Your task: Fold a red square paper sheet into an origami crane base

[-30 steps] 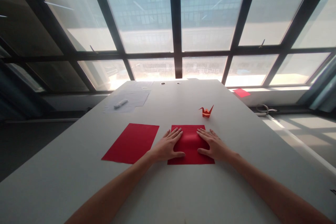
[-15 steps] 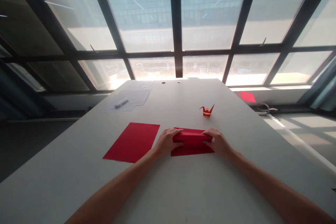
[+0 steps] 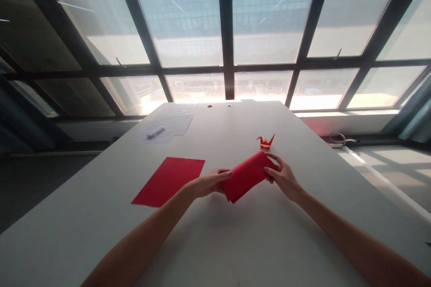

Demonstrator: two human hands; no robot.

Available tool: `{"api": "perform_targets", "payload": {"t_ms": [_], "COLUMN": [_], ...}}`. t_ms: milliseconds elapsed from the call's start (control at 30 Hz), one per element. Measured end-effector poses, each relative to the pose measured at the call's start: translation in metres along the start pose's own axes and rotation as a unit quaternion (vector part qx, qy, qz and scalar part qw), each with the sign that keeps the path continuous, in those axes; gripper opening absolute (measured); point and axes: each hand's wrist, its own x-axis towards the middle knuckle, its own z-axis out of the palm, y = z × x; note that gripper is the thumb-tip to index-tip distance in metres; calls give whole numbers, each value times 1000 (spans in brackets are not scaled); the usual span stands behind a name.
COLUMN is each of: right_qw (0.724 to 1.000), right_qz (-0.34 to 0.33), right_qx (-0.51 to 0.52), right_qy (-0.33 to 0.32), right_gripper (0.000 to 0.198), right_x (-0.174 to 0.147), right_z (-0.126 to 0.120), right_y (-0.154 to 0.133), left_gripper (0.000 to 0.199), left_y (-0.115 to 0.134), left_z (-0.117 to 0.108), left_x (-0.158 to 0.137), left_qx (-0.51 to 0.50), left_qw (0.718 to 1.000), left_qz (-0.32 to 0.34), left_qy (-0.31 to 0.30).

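A red sheet of paper (image 3: 246,175), bent over into two layers, is held up off the table between my hands, its right end tilted higher than its left. My left hand (image 3: 211,182) pinches the left end, thumb on top and fingers underneath. At the right end, my right hand (image 3: 283,176) grips the paper between thumb and fingers. Just beyond it stands a small red origami crane (image 3: 266,142) with orange showing on its body. A second red sheet (image 3: 170,180) lies flat on the table to the left, near my left forearm.
The white table (image 3: 215,246) stretches toward tall dark-framed windows. Several white papers (image 3: 175,124) lie at the back left, with a white marker-like object (image 3: 156,132) on them. A coiled cable (image 3: 340,138) sits beyond the table's right edge.
Both hands have lifted the bent red paper off the table and tilted it, right end up. The right hand has shifted slightly right. The crane and the flat sheet stay put.
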Motion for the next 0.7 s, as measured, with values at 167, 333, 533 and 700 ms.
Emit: {"api": "perform_targets", "payload": {"t_ms": [167, 333, 533, 700], "right_qw": [984, 979, 992, 989], "right_qz": [54, 60, 46, 70], "right_qx": [-23, -44, -42, -43], "right_qy": [-169, -191, -111, -121], "right_gripper": [78, 76, 69, 65], "right_x": [-7, -15, -16, -17], "right_z": [10, 27, 33, 31], "right_y": [-11, -10, 0, -1], "left_gripper": [77, 65, 53, 43], "left_y": [8, -11, -19, -5], "left_z": [-1, 35, 35, -38], "left_x": [-3, 13, 20, 23], "left_qx": [2, -9, 61, 359], "left_qw": [998, 998, 982, 891], "left_qz": [-16, 65, 149, 222], "left_qy": [-65, 1, 94, 165]}}
